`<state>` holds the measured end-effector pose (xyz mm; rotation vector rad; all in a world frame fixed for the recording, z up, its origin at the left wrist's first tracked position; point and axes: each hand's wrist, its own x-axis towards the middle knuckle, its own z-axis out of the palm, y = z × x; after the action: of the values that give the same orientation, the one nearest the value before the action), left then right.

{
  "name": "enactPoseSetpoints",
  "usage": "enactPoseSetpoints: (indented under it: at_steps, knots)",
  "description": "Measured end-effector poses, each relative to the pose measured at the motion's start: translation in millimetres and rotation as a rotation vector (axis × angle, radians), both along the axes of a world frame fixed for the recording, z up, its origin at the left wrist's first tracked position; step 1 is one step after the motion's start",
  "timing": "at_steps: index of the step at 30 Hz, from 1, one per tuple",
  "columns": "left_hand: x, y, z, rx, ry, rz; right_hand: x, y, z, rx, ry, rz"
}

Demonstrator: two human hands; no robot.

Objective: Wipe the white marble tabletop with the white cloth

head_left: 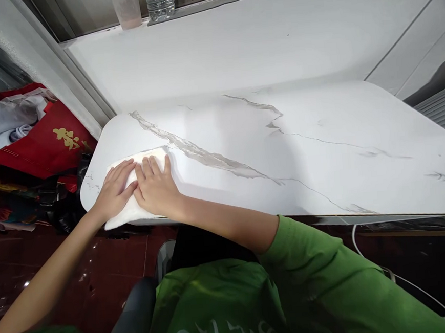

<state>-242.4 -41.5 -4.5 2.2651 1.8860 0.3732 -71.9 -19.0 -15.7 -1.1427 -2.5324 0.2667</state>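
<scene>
A white cloth (128,213) lies on the left end of the marble-patterned table (219,131), one corner hanging over the front edge. My left hand (116,190) rests flat on its left part, fingers stretched toward the far side. Beside it, my right hand (157,187) presses down on the cloth with fingers spread. The two hands touch or nearly touch near the thumbs. Neither hand is wrapped around the cloth; both lie on top of it.
On the ledge behind the table stand a clear plastic cup (127,10) and a water bottle (161,4) with a green label. A red bag (47,144) holding light cloth is at the left. A white cable (417,287) hangs below the table at the right.
</scene>
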Motion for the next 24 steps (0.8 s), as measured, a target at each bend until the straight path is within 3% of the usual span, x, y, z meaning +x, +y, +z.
enactPoseSetpoints:
  at_steps: [3,9,15,24]
  knots:
    - [-5,27,1.0,-0.004,0.021,-0.006,-7,25,-2.8,0.026,0.018,-0.022]
    - [-11,92,-2.2,-0.010,0.066,0.183,-18,85,-4.2,0.045,0.039,-0.066]
    - [-26,154,-6.8,-0.044,0.025,0.156,-32,131,-3.2,0.030,0.005,-0.162]
    - [-21,201,-1.9,-0.062,0.031,0.203,-40,194,-16.7,0.078,0.093,-0.119]
